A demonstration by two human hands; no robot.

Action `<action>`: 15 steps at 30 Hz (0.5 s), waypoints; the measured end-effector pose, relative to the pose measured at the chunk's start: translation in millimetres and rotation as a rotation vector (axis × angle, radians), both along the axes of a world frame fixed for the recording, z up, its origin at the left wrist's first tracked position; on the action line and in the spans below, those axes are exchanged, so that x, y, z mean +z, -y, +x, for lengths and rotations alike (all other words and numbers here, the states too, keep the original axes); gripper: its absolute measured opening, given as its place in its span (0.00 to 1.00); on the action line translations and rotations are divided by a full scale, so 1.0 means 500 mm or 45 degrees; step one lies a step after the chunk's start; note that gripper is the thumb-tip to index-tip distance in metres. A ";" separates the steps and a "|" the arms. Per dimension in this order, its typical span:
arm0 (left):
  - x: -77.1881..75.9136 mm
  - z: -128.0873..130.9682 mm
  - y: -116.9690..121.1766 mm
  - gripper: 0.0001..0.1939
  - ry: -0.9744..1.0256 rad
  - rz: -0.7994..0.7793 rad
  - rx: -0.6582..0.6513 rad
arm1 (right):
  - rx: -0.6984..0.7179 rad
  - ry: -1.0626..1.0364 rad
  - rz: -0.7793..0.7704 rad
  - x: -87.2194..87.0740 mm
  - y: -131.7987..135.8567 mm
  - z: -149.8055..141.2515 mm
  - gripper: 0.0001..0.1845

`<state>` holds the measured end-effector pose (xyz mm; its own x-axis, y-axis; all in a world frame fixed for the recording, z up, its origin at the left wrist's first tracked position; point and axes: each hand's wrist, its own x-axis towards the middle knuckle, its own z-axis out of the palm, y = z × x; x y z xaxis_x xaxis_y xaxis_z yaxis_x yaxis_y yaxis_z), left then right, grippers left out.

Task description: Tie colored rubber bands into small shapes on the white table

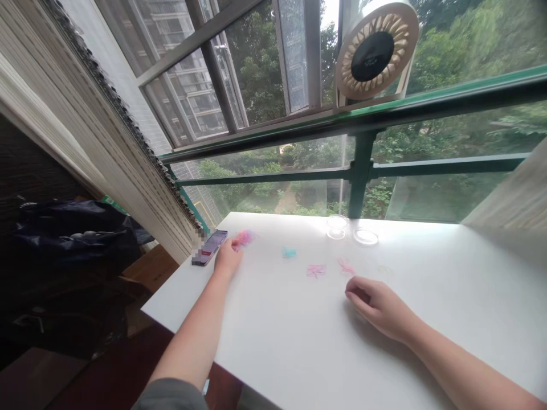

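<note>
Partly separated: small groups laid out, mixed pile undivided

We find a teal group (289, 252) between the two hands' fingers, and pink pieces (316, 270) and coral-pink pieces (346, 266) just beyond the right fingers (351, 285) — that much looks done. The multicoloured pile (245, 237), at the left fingers (235, 244), appears left to divide. Right fingers curl loosely, left ones bend inward — we cannot tell whether either grasps anything.

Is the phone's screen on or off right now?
On, it appears: the phone lies face up beside the left hand, its screen purplish with a red patch.
</note>
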<state>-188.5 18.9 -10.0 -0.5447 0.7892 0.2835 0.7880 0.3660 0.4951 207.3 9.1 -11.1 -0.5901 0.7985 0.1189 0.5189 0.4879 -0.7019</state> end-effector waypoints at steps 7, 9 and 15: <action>0.000 -0.021 0.004 0.11 -0.196 -0.159 -0.054 | 0.015 0.004 -0.017 -0.013 -0.006 -0.001 0.08; 0.001 -0.023 -0.004 0.11 -0.234 -0.184 -0.064 | 0.016 -0.004 -0.010 -0.018 -0.008 -0.001 0.08; 0.006 -0.033 -0.024 0.10 -0.312 -0.221 -0.080 | 0.022 -0.021 -0.001 -0.023 -0.009 -0.002 0.08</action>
<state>-205.1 30.8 -7.1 -0.4255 0.8673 0.2584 0.9000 0.3755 0.2216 206.2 13.6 -22.5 -0.6020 0.7881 0.1284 0.4984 0.4965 -0.7107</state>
